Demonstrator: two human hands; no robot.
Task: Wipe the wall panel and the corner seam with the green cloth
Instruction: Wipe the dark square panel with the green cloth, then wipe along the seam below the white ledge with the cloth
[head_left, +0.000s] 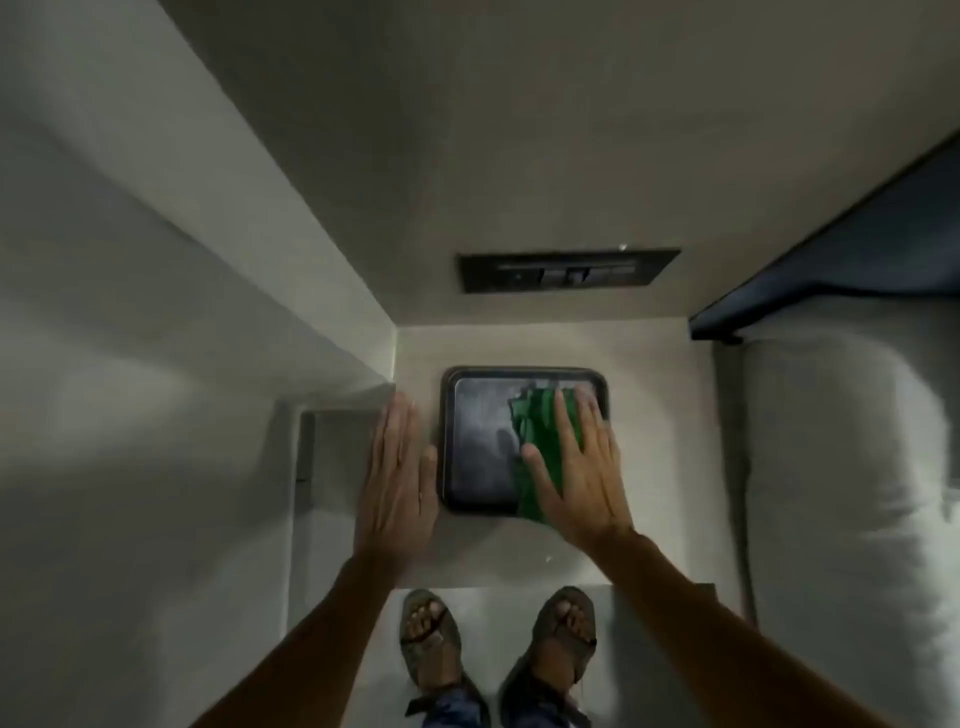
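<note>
1. The green cloth (540, 447) lies bunched on the dark wall panel (483, 441), pinned under the right hand (576, 467), fingers spread flat.
2. The left hand (397, 483) rests open beside the panel.
3. The cloth looks soft and light; flat palm pressure should suit it.

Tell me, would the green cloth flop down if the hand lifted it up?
Probably yes. The green cloth looks soft and bunched into folds under the flat right hand, so it should droop. It seems light. It likely slides easily over the dark panel.
</note>
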